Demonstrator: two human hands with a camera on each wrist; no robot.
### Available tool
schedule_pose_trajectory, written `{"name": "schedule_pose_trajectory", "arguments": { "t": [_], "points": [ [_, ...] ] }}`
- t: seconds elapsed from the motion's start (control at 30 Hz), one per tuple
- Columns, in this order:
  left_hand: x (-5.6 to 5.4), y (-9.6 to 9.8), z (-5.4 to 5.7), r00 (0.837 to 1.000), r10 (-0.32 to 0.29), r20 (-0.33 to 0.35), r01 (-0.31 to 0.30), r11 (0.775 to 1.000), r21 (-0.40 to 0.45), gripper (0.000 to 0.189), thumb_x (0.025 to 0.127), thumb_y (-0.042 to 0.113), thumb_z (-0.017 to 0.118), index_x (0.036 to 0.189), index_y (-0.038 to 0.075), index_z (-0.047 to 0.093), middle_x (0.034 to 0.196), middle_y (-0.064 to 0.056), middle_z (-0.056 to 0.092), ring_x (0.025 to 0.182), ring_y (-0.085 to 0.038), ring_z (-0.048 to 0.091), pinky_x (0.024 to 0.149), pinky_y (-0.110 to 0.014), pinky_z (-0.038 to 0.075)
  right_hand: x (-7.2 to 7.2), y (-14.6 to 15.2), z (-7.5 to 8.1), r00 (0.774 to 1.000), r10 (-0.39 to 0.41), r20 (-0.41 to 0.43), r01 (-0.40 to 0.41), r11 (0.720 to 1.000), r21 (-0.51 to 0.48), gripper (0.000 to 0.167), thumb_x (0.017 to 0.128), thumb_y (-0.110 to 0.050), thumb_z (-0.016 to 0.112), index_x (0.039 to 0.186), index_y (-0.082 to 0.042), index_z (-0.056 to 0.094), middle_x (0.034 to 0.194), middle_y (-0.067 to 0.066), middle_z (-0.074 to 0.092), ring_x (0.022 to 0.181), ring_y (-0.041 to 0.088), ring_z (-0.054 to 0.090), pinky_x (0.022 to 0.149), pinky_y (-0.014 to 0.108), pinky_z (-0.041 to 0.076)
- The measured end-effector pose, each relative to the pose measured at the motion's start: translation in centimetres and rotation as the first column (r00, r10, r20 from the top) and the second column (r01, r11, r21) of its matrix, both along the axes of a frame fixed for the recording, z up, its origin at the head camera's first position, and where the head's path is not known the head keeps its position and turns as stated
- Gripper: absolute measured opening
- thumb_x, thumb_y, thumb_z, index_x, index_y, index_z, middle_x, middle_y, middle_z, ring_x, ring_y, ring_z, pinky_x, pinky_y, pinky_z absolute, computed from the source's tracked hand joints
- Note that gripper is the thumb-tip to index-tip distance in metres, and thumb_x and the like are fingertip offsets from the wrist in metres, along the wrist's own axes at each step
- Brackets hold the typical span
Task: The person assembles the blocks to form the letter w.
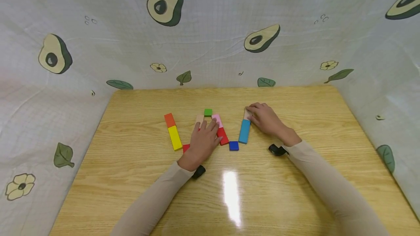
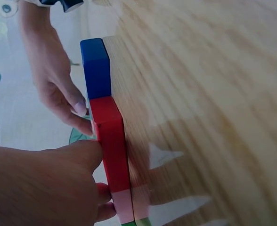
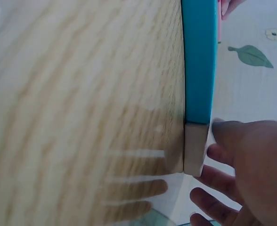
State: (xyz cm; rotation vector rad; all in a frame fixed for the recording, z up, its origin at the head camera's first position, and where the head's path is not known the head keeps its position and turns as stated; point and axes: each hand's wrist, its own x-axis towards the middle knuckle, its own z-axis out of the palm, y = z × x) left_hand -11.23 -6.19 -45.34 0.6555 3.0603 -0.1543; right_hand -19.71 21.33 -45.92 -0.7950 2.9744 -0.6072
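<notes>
My left hand (image 1: 202, 140) lies with its fingers extended over the middle blocks. Under or beside its fingertips are a tan block (image 1: 199, 118), a pink block (image 1: 217, 120) and a red block (image 1: 222, 136). In the left wrist view, the thumb touches the side of the red block (image 2: 114, 148). On the right, my right hand (image 1: 264, 118) pinches a small beige block (image 1: 247, 114) with thumb and fingers. That block's end meets the far end of a light-blue block (image 1: 244, 132), and the right wrist view shows the joint between them.
An orange block (image 1: 170, 120) and a yellow block (image 1: 175, 138) form a slanted row at the left. A green block (image 1: 208, 112) lies behind the middle. Nearer are a dark-blue block (image 1: 234, 146) and a partly hidden red block (image 1: 186, 148). Patterned cloth surrounds the wooden table (image 1: 262, 192).
</notes>
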Motion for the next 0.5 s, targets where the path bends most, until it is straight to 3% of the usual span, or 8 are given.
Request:
{"name": "schedule_pose_trajectory", "arguments": {
  "t": [0.3,0.5],
  "points": [
    [-0.6,-0.1,-0.4,0.995,-0.064,-0.083,0.061,0.998,-0.029,0.059,0.108,0.049,0.057,0.153,0.011,0.054,0.159,-0.007,0.052,0.139,-0.029,0.049,0.118,-0.046,0.038,0.6,1.8,0.4,0.999,-0.046,-0.009,0.045,0.998,-0.039,0.045,0.108,-0.016,0.062,0.146,0.007,0.058,0.145,0.030,0.057,0.135,0.051,0.050,0.113,0.067,0.038],
    [-0.5,-2.6,-0.1,0.998,-0.042,-0.040,0.046,0.993,0.113,0.061,0.108,0.047,0.059,0.155,0.009,0.053,0.162,-0.009,0.049,0.147,-0.033,0.046,0.121,-0.053,0.035,2.0,4.5,0.8,0.994,-0.105,0.019,0.106,0.993,-0.054,0.044,0.108,-0.014,0.062,0.147,0.007,0.057,0.148,0.031,0.053,0.137,0.054,0.046,0.112,0.072,0.033]
  ]
}}
